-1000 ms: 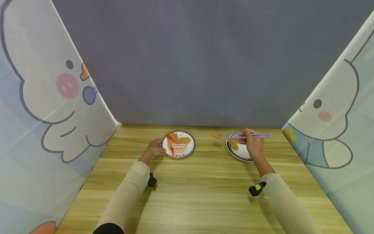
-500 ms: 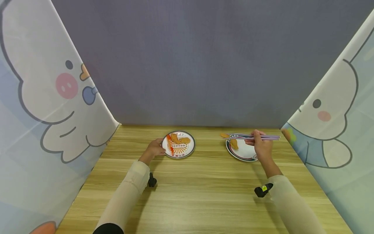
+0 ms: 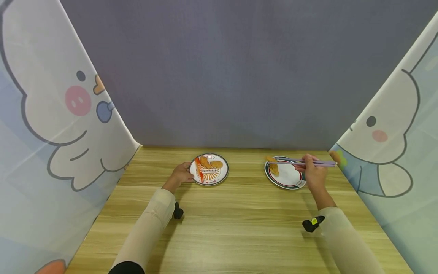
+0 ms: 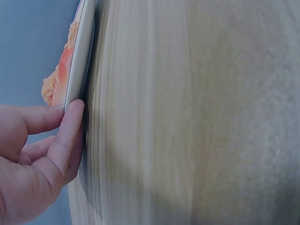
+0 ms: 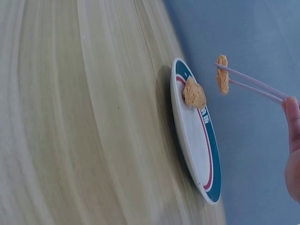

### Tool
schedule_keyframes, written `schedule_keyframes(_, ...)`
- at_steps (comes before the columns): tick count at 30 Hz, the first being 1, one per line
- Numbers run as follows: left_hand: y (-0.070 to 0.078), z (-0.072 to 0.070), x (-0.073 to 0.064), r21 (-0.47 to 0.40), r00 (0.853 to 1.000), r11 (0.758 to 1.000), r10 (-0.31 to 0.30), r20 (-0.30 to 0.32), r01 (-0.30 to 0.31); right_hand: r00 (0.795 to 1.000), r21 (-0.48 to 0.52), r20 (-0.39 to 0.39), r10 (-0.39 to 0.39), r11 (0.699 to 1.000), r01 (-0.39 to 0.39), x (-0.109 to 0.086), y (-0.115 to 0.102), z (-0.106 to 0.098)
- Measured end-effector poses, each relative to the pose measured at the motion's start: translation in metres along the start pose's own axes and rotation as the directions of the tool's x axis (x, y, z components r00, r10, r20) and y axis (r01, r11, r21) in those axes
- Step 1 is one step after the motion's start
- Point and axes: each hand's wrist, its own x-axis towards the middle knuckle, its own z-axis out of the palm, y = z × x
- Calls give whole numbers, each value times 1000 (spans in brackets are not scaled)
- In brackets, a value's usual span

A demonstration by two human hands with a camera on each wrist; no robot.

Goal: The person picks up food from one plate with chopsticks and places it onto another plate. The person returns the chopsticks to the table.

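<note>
At the rim of the left plate [image 3: 219, 177], my left hand [image 3: 181, 173] pinches the edge between thumb and fingers. On that plate lie fried chicken pieces [image 3: 216, 164] and a red-and-white crab stick [image 3: 200, 170]. My right hand [image 3: 315, 173] holds a pair of lilac chopsticks [image 3: 321, 163] sideways. Their tips grip a golden fried chicken piece [image 5: 223, 75], held above the far left edge of the right plate [image 3: 289, 175]. Another fried chicken piece [image 5: 194, 94] rests on that plate near its rim.
Both plates are toward the back of a wood-grain table [image 3: 246, 220]. A grey cloth wall [image 3: 232, 76] rises behind it. Cartoon-printed panels [image 3: 393, 152] stand on both sides.
My right hand has moved to the right, carrying the chopsticks and gripped chicken piece from left of the right plate to over its edge. The left hand and its plate stay put.
</note>
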Motion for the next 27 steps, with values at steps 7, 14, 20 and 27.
schedule_keyframes(7, 1, 0, 1, -18, 1000, 999, -30, -1, 30, 999, 70, -20, -29, 997, 30, 3, 2, -9)
schedule_keyframes(14, 2, 0, -1, -7, 1000, 1000, -31, -5, 31, 997, 38, -70, -39, 998, 42, 1, 0, -18)
schedule_keyframes(20, 2, 0, 0, 0, 1000, 1000, -23, -8, 23, 994, 25, -101, -49, 998, 52, -3, -3, -20)
schedule_keyframes(27, 2, 1, 0, 10, 1000, 1000, -20, -8, 20, 991, 14, -131, -22, 1000, 24, 2, 11, -27)
